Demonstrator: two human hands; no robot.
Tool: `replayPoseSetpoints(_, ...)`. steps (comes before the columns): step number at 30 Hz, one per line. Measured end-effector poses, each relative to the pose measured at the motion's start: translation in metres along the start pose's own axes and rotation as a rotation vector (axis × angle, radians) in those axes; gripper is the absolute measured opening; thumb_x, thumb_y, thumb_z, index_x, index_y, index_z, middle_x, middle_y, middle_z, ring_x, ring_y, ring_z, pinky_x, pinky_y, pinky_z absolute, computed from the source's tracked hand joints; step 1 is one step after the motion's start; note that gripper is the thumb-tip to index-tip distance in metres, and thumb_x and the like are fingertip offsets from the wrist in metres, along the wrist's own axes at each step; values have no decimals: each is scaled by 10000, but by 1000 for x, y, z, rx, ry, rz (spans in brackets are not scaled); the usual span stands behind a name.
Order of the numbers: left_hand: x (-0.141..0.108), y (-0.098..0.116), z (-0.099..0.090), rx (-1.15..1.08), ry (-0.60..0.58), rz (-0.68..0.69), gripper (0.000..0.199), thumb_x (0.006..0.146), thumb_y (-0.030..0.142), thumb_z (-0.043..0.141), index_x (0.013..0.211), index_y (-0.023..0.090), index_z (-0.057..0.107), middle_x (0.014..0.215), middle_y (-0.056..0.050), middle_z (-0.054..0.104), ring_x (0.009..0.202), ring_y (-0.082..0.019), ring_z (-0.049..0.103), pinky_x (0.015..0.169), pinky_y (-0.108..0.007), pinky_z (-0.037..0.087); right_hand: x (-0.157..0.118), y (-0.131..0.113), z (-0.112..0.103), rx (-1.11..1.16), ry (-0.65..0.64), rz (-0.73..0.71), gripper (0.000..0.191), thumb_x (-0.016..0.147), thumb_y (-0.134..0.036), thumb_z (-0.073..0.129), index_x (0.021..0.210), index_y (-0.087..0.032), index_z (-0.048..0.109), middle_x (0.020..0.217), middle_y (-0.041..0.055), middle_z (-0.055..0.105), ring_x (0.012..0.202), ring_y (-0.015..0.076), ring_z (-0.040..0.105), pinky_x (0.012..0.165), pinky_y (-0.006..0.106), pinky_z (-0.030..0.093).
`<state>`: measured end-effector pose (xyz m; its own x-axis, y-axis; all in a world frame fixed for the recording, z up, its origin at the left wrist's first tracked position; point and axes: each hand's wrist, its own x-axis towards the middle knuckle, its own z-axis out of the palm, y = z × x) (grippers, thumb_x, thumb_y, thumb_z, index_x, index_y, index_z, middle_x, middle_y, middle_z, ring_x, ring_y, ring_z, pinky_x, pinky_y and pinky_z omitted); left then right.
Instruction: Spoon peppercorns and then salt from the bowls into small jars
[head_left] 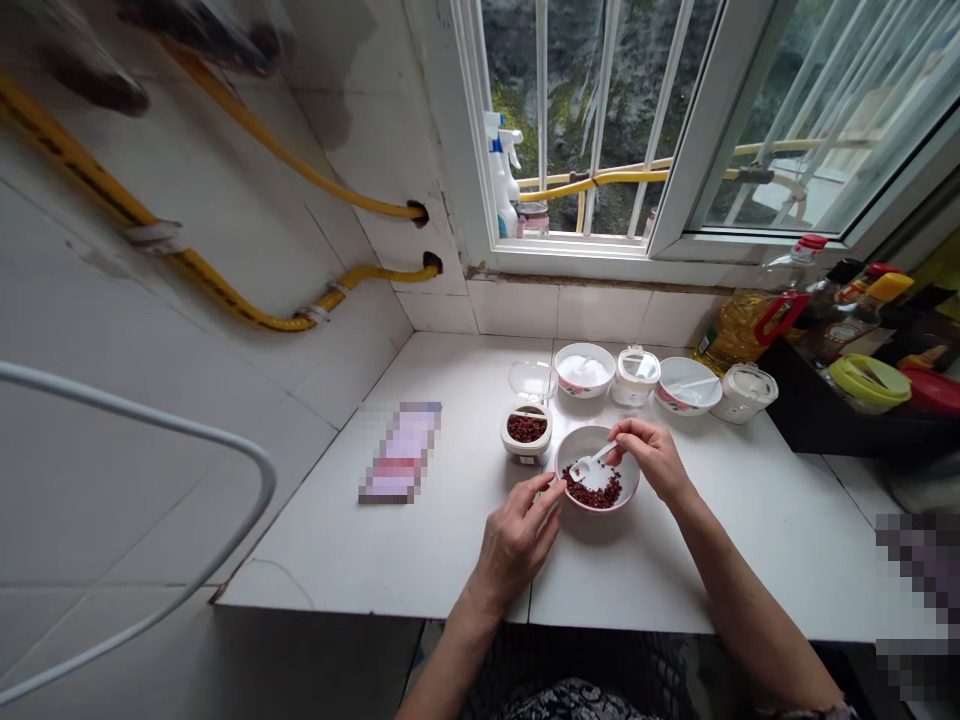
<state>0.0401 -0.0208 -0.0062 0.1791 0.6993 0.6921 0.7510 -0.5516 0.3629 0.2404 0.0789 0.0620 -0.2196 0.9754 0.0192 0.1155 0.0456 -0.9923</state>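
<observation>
Nearest to the camera are the person's two forearms, coming in over a piece of patterned clothing at the lower edge of the view. They reach across the white counter to one bowl with a pink rim, which stands just in front of both hands. Inside it lie dark red grains, gathered mostly on the side that is closer to the person.

The right hand has thumb and fingers pinched on the handle of a small white spoon. The spoon's long axis runs slantwise: from the fingertips it goes down to the left and a little toward the person, so that its scoop end is low in the bowl, at the edge of the grains. The left hand is at the left rim, its fingers bent and slightly apart; whether they pinch the wall or only rest on it, one cannot tell.

Just beside the bowl, on its left and a little farther from the person, stands an open jar with similar grains, its clear lid raised behind. This jar is nearer to the left hand than to the right one. Farther back, a second bowl holds something white, next to a closed white jar.
</observation>
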Motion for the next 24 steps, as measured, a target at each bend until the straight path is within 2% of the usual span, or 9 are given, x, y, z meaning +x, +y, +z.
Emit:
replayPoseSetpoints(7, 0, -1, 1, 6, 13, 13, 371, 948, 126, 506, 1308, 208, 555, 1167, -115, 662, 1037, -203, 670, 849, -304, 598, 3, 1, 1, 34, 45, -25, 147, 725, -344, 613, 715, -201, 646, 530, -2, 691, 519, 172, 639, 620, 316, 531)
replayPoseSetpoints(12, 0, 0, 1, 2, 14, 15, 354, 949, 124, 501, 1290, 198, 564, 1161, -115, 659, 1032, -202, 668, 854, -308, 594, 3, -6, 17, 49, 146, -139, 225, 816, -414, 628, 848, -193, 656, 660, 35, 743, 631, 196, 692, 699, 352, 559)
replayPoseSetpoints(16, 0, 0, 1, 1, 12, 16, 360, 943, 117, 506, 1290, 190, 566, 1164, -116, 657, 1029, -202, 665, 860, -305, 591, 0, -10, 36, -113, 140, -337, 190, 920, -363, 550, 964, -218, 664, 822, 60, 779, 788, 224, 732, 836, 410, 550)
replayPoseSetpoints(20, 0, -1, 1, 6, 17, 16, 380, 942, 117, 506, 1311, 194, 555, 1170, -115, 657, 1033, -203, 663, 861, -304, 590, -1, -10, 47, -434, 73, -667, 191, 945, -212, 489, 961, -245, 676, 851, 38, 791, 787, 207, 729, 1046, 491, 423)
replayPoseSetpoints(22, -1, -1, 1, 9, 19, 19, 382, 944, 120, 503, 1315, 196, 553, 1168, -115, 658, 1036, -202, 663, 858, -302, 590, -2, -11, 45, -504, 70, -753, 216, 951, -181, 467, 963, -246, 673, 858, 32, 793, 766, 198, 728, 1050, 492, 415)
replayPoseSetpoints(24, -1, -1, 1, 8, 14, 17, 373, 948, 125, 501, 1310, 198, 556, 1167, -114, 658, 1034, -200, 664, 855, -302, 591, -3, -14, 39, -514, 116, -765, 210, 957, -185, 469, 973, -246, 669, 870, 32, 794, 769, 197, 725, 1036, 479, 429)
